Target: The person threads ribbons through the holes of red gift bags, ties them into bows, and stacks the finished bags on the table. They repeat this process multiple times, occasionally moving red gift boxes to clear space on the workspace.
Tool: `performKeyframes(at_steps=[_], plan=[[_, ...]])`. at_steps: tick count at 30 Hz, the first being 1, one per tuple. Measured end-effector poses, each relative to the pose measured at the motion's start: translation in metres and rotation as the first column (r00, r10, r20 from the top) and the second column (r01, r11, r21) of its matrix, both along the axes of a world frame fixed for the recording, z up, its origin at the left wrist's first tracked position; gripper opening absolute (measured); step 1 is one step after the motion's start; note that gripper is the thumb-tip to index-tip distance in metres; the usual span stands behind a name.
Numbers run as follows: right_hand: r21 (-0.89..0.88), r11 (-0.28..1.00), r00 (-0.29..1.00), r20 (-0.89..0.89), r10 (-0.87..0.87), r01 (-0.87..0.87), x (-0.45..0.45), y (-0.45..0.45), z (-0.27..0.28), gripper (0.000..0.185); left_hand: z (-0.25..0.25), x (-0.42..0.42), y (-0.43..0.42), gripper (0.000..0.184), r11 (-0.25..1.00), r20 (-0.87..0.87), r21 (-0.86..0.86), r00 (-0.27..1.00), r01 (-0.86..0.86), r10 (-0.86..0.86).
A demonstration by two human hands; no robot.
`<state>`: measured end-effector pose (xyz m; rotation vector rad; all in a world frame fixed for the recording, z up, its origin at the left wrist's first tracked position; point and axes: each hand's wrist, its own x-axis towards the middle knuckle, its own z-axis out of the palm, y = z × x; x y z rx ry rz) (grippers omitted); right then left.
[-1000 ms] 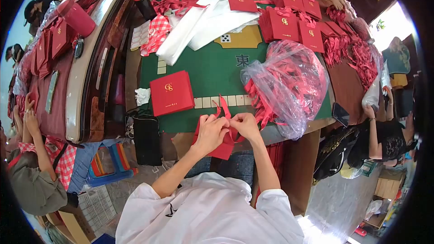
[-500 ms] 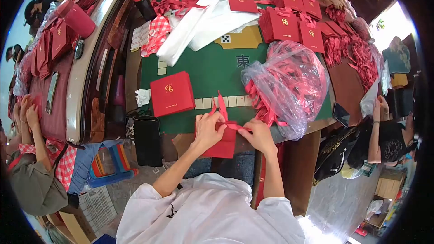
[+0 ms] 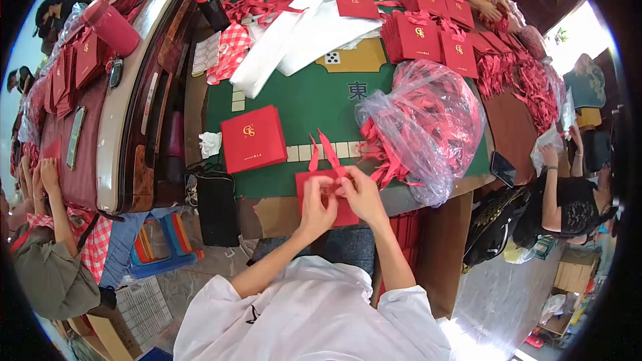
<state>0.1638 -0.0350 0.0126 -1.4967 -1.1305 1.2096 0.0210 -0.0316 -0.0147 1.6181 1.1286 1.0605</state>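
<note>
Ribbon (image 3: 329, 150) – gathered by left hand (image 3: 317, 208) and right hand (image 3: 365, 200), fingers curled, pinch not discernible | red bag (image 3: 348, 216) – apparently steadied beneath | plastic sack (image 3: 445, 124) – kept near, presumably for reach

Kit, from where I stood, was a white short-sleeved shirt (image 3: 314, 321), dark denim (image 3: 348, 251) under.
Fabric looked loose and creased; a small black angular mark (image 3: 253, 314) sat on the left front. Left sleeve (image 3: 210, 304) and right sleeve (image 3: 409, 304) were wide, same white, cut short. Left hand (image 3: 317, 210) and right hand (image 3: 362, 197) were bare, forearms (image 3: 394, 254) too. Denim read blue-grey, apparently the legs.
</note>
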Motion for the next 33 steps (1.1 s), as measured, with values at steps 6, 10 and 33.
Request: performKeyframes(at_steps=[6,10,33], plan=[[0.159,0.987,0.842,0.535,-0.061,-0.03,-0.018,-0.009,0.026,0.029,-0.003,0.006,-0.002,0.038,0.735,0.787,-0.506,0.59,0.451,0.18],[0.183,0.982,0.86,0.509,-0.047,-0.054,-0.012,-0.015,0.014,0.031,-0.014,-0.001,0.008,0.025,0.606,0.769,-0.591,0.599,0.533,0.223],[-0.008,0.992,0.689,0.718,0.093,-0.126,0.003,-0.024,0.07,0.011,0.009,-0.043,-0.014,0.048,0.906,0.18,-0.413,0.967,-0.09,0.178]])
